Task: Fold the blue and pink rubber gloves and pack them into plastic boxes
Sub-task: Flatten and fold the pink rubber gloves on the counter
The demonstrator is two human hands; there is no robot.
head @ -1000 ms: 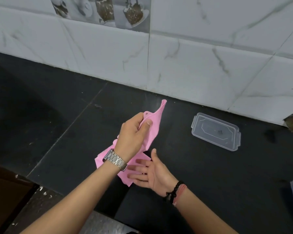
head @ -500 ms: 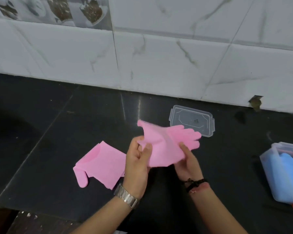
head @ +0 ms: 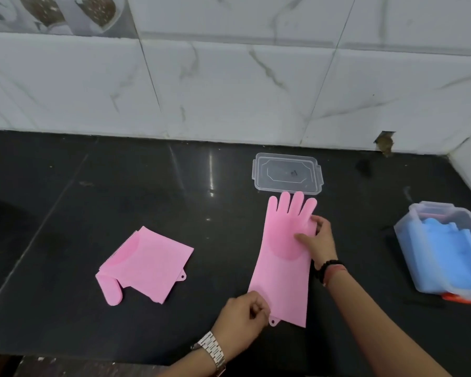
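glove (head: 283, 257) now flat | left hand (head: 242, 314) pinches cuff | right hand (head: 317, 240) presses palm

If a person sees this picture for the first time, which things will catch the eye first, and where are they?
The eye goes first to the long pink glove spread flat in the middle of the black counter, with the left hand at its cuff and the right hand on its palm. A second, folded pink glove lies to its left. At the right edge stands a clear plastic box filled with blue gloves.
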